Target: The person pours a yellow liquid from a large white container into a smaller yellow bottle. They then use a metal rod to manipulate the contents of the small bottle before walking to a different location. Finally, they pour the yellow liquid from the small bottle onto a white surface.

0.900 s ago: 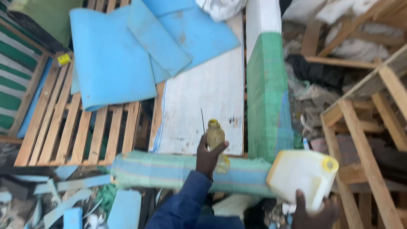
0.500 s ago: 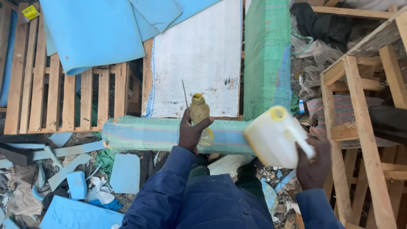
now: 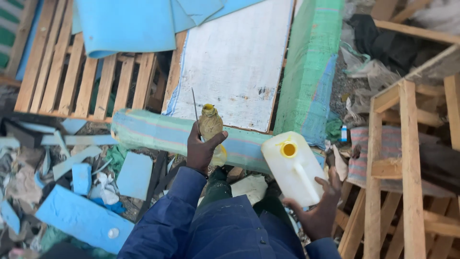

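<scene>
Spillage threatens, since the left hand (image 3: 201, 148) grips the small open-necked yellowish plastic bottle (image 3: 210, 125) just left of the tilted white plastic jerrycan (image 3: 292, 165) clasped by the right hand (image 3: 320, 211).

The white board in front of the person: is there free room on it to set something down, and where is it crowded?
The white board is bare over most of its face, between the wooden pallet and the green wrapped slab. Blue foam sheets cover the pallet's far part. The ground at lower left is crowded with foam scraps.
</scene>
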